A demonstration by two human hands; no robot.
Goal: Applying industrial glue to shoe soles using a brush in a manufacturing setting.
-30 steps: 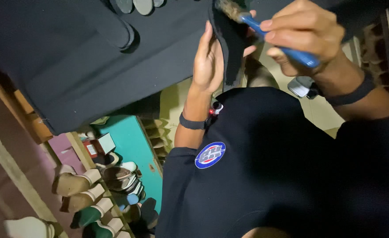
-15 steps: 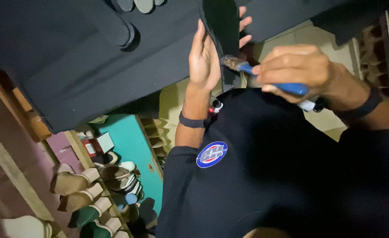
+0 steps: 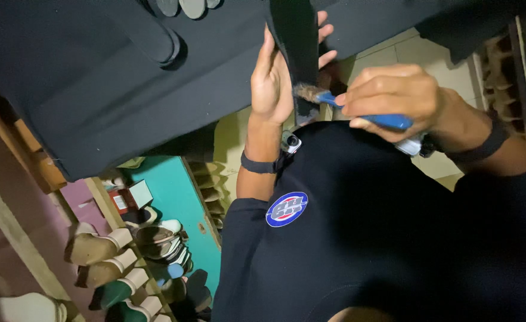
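Note:
My left hand (image 3: pixel 275 77) holds a narrow black sole piece (image 3: pixel 296 42) upright in front of me, fingers wrapped round its edges. My right hand (image 3: pixel 394 98) grips a blue-handled brush (image 3: pixel 376 116), and its brownish bristles (image 3: pixel 306 92) touch the lower part of the black piece. Both wrists carry dark bands. My black shirt with a round blue and white patch (image 3: pixel 287 209) fills the lower right of the view.
A large black sheet (image 3: pixel 96 77) covers the upper left, with dark sole shapes (image 3: pixel 179 7) lying on it. Several shoe heels and lasts (image 3: pixel 114 262) stand in rows at the lower left beside a teal board (image 3: pixel 173 197). Pale floor tiles (image 3: pixel 406 50) show at the upper right.
My right hand has brought the brush down from the top of the black piece to its lower part. My left hand has stayed put, still holding the piece.

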